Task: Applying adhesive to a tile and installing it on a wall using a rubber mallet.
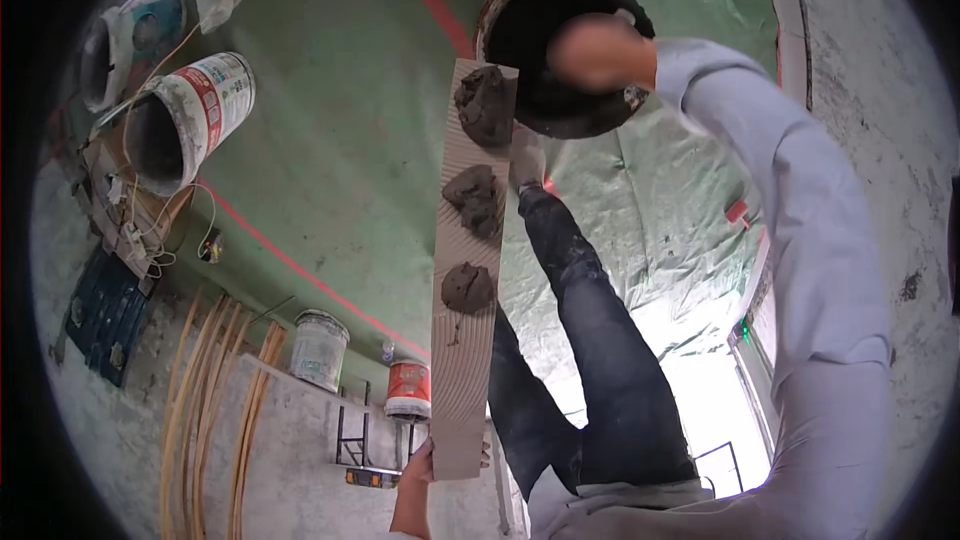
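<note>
A long, narrow beige strip (450,340) with combed ridges stands lengthwise through the middle of the view, carrying three lumps of dark grey mortar (484,105). My left hand (425,455) grips its lower end, thumb on one side and fingertips showing past the other. The strip's far end reaches a round black bucket (515,35) with dark insides and a smeared rim. My right hand (600,52) is over that bucket, so smeared by motion that its fingers and anything in them cannot be made out.
Green floor sheeting (340,140) with red lines surrounds my legs (610,360). At left are white buckets (210,90), cables, a dark blue panel (105,315), bundled wooden strips (200,390) and a red-and-white bucket (408,390). A grey wall edge (840,60) runs along the right.
</note>
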Action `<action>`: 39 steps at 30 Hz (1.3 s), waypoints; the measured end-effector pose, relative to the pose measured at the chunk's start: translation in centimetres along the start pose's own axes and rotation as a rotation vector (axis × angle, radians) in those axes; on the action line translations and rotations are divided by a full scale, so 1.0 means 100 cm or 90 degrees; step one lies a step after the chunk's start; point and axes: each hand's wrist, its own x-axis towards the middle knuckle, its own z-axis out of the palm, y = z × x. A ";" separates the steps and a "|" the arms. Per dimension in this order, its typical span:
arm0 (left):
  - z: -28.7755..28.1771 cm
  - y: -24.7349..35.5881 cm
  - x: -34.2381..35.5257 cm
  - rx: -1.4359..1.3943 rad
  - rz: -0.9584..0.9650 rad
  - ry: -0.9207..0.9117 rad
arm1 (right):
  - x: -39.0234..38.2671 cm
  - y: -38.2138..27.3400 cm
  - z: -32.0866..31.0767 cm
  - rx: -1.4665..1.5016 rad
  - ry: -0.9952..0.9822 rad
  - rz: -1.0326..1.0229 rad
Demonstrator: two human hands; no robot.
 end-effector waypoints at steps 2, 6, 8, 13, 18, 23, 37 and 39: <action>0.051 0.016 -0.001 0.021 0.002 -0.080 | -0.014 0.015 0.001 -0.043 0.005 -0.027; 0.101 0.026 -0.026 0.157 0.089 0.055 | -0.065 0.019 -0.020 0.054 0.049 0.044; 0.117 0.034 -0.026 0.203 0.068 0.068 | -0.116 0.000 -0.010 0.142 0.124 0.152; 0.095 0.038 0.001 0.085 0.054 -0.171 | -0.220 -0.143 0.017 0.485 0.270 0.444; 0.070 0.031 0.025 0.123 0.082 -0.251 | -0.284 -0.388 -0.011 0.868 0.447 0.552; 0.034 0.027 0.049 0.185 0.106 -0.340 | -0.302 -0.616 -0.064 0.917 0.687 0.567; 0.005 0.026 0.080 0.198 0.156 -0.377 | -0.187 -0.750 -0.028 1.172 0.548 0.522; 0.016 0.021 0.082 0.200 0.162 -0.399 | -0.210 -0.731 -0.015 1.252 0.607 0.486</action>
